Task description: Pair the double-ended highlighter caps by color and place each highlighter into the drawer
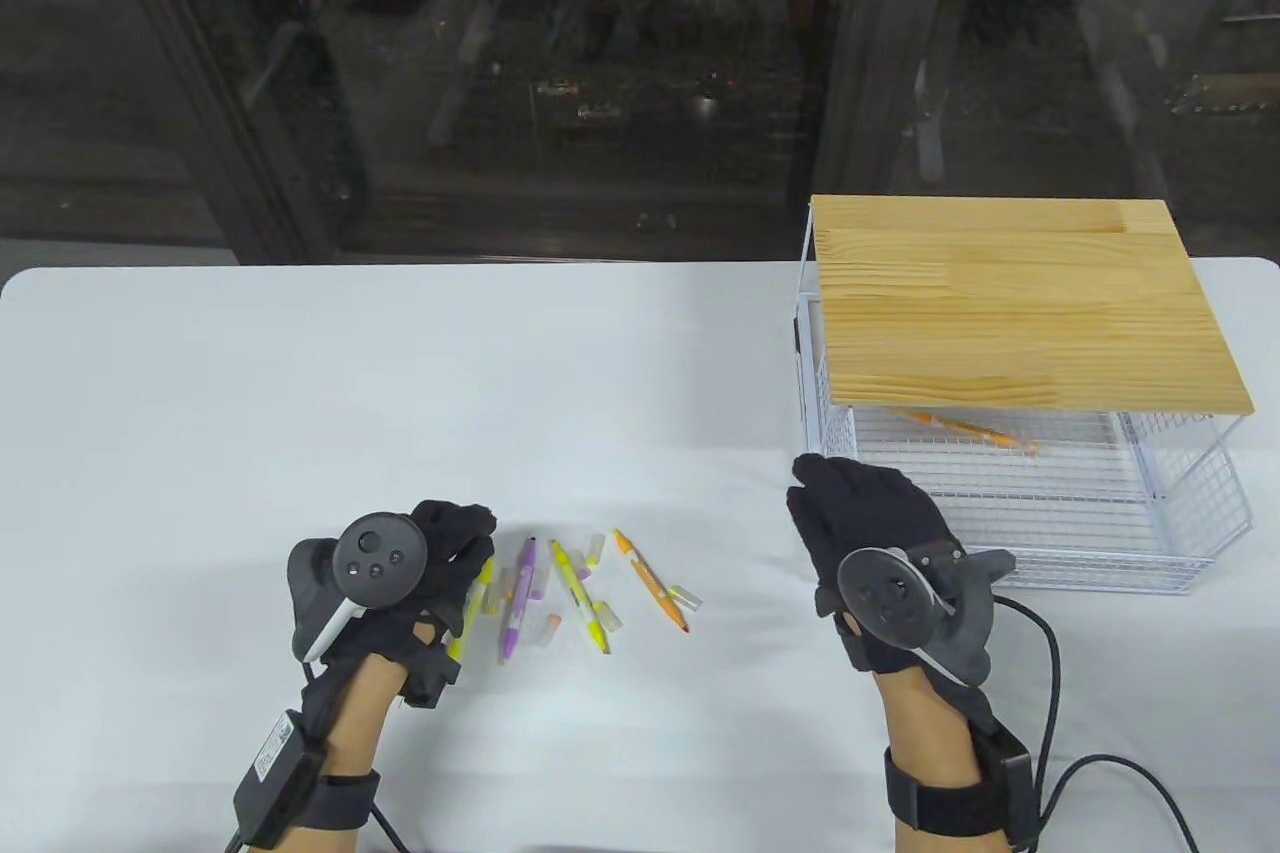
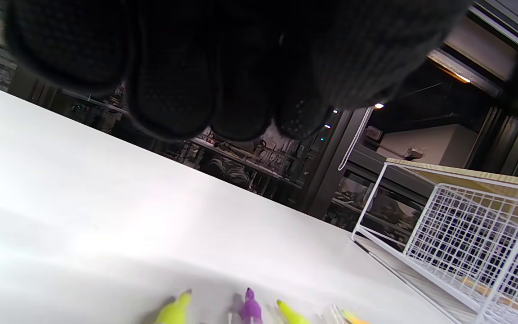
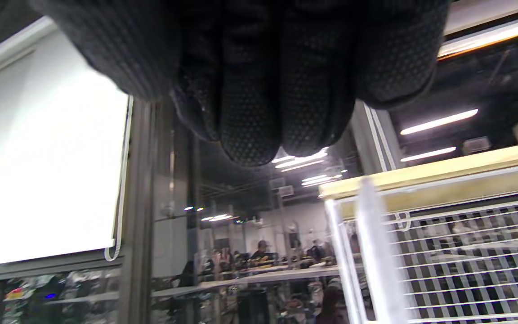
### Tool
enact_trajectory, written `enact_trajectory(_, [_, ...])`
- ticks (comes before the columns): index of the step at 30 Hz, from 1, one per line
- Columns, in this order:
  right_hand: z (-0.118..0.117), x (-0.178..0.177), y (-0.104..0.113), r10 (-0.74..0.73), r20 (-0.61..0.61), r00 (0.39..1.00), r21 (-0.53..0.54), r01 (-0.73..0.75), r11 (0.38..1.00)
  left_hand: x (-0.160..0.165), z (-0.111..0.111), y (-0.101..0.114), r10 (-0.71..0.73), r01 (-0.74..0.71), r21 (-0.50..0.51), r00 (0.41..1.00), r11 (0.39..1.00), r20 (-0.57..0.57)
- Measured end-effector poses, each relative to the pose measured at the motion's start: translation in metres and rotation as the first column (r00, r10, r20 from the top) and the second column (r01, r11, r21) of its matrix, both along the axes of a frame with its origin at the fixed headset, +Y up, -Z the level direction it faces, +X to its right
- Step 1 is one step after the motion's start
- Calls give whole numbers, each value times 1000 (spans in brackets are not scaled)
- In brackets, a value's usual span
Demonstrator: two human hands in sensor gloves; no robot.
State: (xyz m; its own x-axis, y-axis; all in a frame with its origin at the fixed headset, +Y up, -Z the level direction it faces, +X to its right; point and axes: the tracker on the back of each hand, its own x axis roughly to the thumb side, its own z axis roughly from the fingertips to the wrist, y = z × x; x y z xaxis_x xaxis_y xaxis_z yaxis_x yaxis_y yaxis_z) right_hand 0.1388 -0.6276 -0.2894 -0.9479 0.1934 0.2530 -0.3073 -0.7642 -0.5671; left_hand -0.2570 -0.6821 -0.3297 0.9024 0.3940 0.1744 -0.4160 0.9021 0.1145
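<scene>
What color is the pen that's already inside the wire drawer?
Orange. The highlighter lying in the wire drawer shows best in the table view.

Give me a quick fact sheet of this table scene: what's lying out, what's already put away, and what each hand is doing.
On table: purple highlighter, yellow highlighter, orange highlighter, another yellow one partly under the left hand, loose caps among them
Already stored: one orange highlighter lying in the pulled-out wire drawer
Drawer unit: white wire frame under a wooden top
Left hand: over the left end of the pile; grip unclear
Right hand: fingers straight, holding nothing, beside the drawer front
</scene>
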Motion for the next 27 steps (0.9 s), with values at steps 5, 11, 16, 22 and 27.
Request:
enact_trajectory(5, [-7, -27, -17, 47, -87, 995, -89, -55, 995, 1, 0, -1, -17, 17, -13, 1000, 1000, -2])
enact_trajectory(11, [-18, -43, -37, 82, -129, 988, -188, -105, 977, -1, -2, -4, -28, 27, -36, 1000, 999, -14])
enact_trajectory(16, [-29, -43, -57, 54, -135, 989, -276, -90, 957, -1, -3, -6, -42, 42, -47, 999, 998, -16])
enact_trajectory(22, [-32, -42, -60, 58, -130, 990, -291, -94, 952, -1, -4, -7, -59, 58, -59, 998, 997, -26])
enact_trajectory(27, [-32, -43, -61, 63, -135, 989, -301, -101, 948, -2, -7, -11, -112, 107, -98, 992, 989, -51])
